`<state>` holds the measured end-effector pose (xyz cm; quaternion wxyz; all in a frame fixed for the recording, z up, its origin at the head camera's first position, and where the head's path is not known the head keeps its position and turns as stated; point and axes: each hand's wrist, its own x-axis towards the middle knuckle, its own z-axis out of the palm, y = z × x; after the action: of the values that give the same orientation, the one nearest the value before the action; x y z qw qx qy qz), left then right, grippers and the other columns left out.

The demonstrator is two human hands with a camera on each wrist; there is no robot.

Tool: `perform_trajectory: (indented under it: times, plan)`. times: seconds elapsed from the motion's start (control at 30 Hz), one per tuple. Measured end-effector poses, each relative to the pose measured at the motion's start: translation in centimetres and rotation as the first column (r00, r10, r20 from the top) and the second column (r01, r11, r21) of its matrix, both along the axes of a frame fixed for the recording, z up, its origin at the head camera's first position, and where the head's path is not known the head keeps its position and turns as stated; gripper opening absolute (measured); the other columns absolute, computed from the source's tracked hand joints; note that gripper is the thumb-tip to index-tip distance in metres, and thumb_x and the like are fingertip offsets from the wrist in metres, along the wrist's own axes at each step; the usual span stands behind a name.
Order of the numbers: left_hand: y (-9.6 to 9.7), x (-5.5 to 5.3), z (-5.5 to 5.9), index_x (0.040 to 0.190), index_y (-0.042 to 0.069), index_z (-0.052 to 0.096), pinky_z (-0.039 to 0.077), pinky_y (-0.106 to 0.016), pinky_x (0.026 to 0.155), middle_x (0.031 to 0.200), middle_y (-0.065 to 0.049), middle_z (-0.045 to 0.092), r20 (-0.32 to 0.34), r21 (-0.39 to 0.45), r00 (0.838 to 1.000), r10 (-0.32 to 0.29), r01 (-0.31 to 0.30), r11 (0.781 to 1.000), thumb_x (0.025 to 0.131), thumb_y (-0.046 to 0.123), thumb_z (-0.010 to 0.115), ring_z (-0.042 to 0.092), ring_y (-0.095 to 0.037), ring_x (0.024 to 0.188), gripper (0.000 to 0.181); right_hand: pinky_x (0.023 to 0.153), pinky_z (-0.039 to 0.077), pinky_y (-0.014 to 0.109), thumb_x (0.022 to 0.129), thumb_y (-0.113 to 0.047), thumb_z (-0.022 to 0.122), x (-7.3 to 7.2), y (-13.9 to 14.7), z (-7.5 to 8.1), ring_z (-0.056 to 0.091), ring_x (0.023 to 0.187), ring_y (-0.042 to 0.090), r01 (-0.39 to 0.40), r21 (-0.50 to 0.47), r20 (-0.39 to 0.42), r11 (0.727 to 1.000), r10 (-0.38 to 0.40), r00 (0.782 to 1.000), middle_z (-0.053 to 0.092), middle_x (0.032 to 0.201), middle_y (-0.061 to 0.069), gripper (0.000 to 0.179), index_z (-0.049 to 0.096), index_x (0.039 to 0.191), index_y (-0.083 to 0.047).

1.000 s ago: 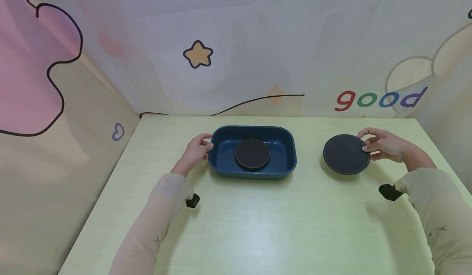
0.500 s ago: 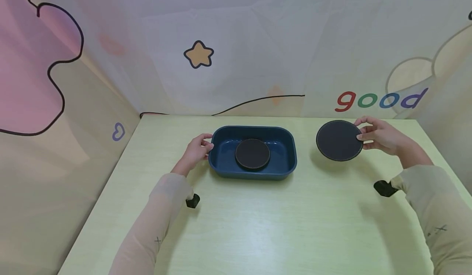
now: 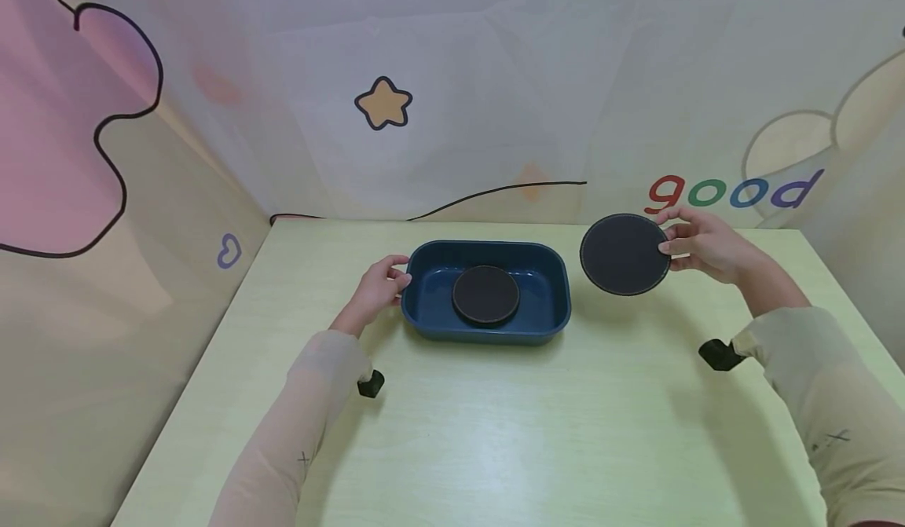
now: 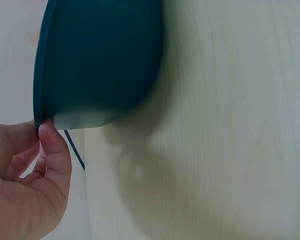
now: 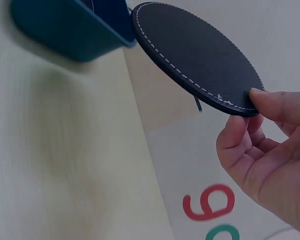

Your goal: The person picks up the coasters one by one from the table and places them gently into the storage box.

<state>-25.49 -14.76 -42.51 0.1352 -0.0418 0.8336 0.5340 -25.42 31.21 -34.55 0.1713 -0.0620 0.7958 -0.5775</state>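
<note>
A round black coaster with pale stitching round its edge (image 3: 625,254) is raised off the table, to the right of a blue rectangular tub (image 3: 485,337). My right hand (image 3: 710,246) pinches the coaster's right edge between thumb and fingers, as the right wrist view also shows. A second round black coaster (image 3: 485,295) lies flat inside the tub, near its middle. At the tub's left end, my left hand (image 3: 375,291) pinches the rim; in the left wrist view its thumb and fingers meet on the rim (image 4: 38,75).
The tub stands toward the back of a pale wooden table (image 3: 495,433). Behind the table hangs a printed cloth (image 3: 495,103) with a star and the word "good". A side cloth (image 3: 127,338) borders the table's left edge.
My right hand has lifted the coaster off to the left and farther back, closer to the tub. My left hand, the tub and the coaster in it have stayed put.
</note>
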Motion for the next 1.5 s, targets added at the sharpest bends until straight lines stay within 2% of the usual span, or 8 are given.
perform_trajectory:
  times: [0.33, 0.6, 0.8, 1.17, 1.5]
  plan:
    - [0.0, 0.0, 0.1, 0.127, 0.011, 0.042, 0.046, -0.019, 0.058, 0.094, -0.007, 0.044, 0.001, 0.0, 1.0, 0.009, -0.009, 1.0, 0.092, 0.011, 0.046, 0.051, -0.016, 0.072, 0.036, 0.064, 0.049, 0.026, 0.086, -0.001, 0.051, -0.3, -3.6, 0.4, 0.053, 0.07, 0.013, -0.059, -0.048, -0.023, 0.997, 0.057, 0.998, 0.045, 0.082, 0.001, 0.027, 0.048, 0.101, -0.023]
    - [0.0, -0.1, 0.1, 0.127, 0.01, 0.042, 0.046, -0.018, 0.056, 0.093, -0.008, 0.044, 0.001, -0.001, 1.0, 0.003, -0.003, 1.0, 0.091, 0.01, 0.047, 0.052, -0.017, 0.072, 0.036, 0.061, 0.049, 0.025, 0.085, 0.002, 0.051, -0.5, -5.5, -0.2, 0.054, 0.066, 0.013, -0.099, -0.126, -0.011, 0.987, 0.098, 0.995, 0.047, 0.08, 0.0, 0.026, 0.048, 0.101, -0.019]
    - [0.0, -0.1, 0.0, 0.127, 0.01, 0.042, 0.047, -0.019, 0.056, 0.093, -0.008, 0.045, 0.003, 0.0, 1.0, 0.01, -0.01, 1.0, 0.091, 0.01, 0.047, 0.052, -0.015, 0.068, 0.036, 0.06, 0.049, 0.025, 0.085, 0.003, 0.05, -0.6, -7.3, -0.7, 0.054, 0.066, 0.012, -0.112, -0.137, -0.001, 0.984, 0.112, 0.994, 0.049, 0.079, 0.0, 0.026, 0.046, 0.101, -0.017]
    - [-0.1, -0.2, -0.1, 0.126, 0.009, 0.043, 0.047, -0.018, 0.055, 0.092, -0.007, 0.045, -0.006, 0.015, 1.0, 0.008, -0.008, 1.0, 0.091, 0.009, 0.047, 0.052, -0.014, 0.066, 0.036, 0.062, 0.049, 0.025, 0.085, 0.004, 0.049, -1.0, -10.1, -1.5, 0.052, 0.067, 0.012, -0.076, -0.11, 0.05, 0.991, 0.081, 0.995, 0.047, 0.082, 0.001, 0.028, 0.045, 0.101, -0.019]
    - [-0.1, -0.2, -0.1, 0.126, 0.009, 0.043, 0.046, -0.018, 0.054, 0.091, -0.008, 0.044, -0.006, 0.022, 1.0, 0.008, -0.008, 1.0, 0.091, 0.009, 0.048, 0.051, -0.014, 0.067, 0.036, 0.058, 0.047, 0.024, 0.086, 0.005, 0.049, -1.5, -12.6, -2.9, 0.052, 0.062, 0.01, -0.024, -0.183, 0.094, 0.983, 0.042, 0.995, 0.047, 0.078, 0.001, 0.027, 0.045, 0.098, -0.019]
